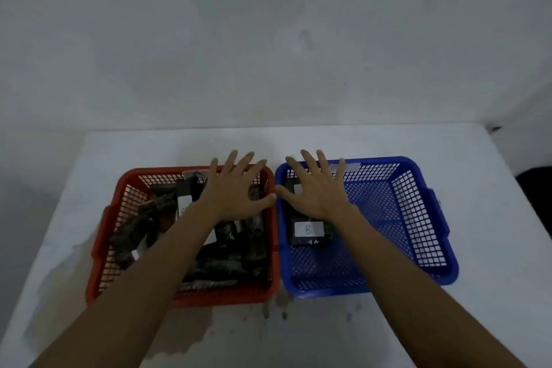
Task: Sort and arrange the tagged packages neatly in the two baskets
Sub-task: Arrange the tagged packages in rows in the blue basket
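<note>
A red basket [103, 236] on the left holds several dark packages [140, 227] with white tags, piled loosely. Beside it stands a blue basket [424, 218]. It holds a dark package tagged "B" [309, 233] at its left side and another dark package [294, 187] behind that, partly hidden by my hand. My left hand [236, 191] hovers flat with fingers spread over the red basket's far right part. My right hand [316, 188] hovers the same way over the blue basket's far left part. Neither hand holds anything.
Both baskets sit side by side on a white table [298, 334] with stains near its front. A pale wall rises behind the table. A dark object [536, 197] shows past the table's right edge.
</note>
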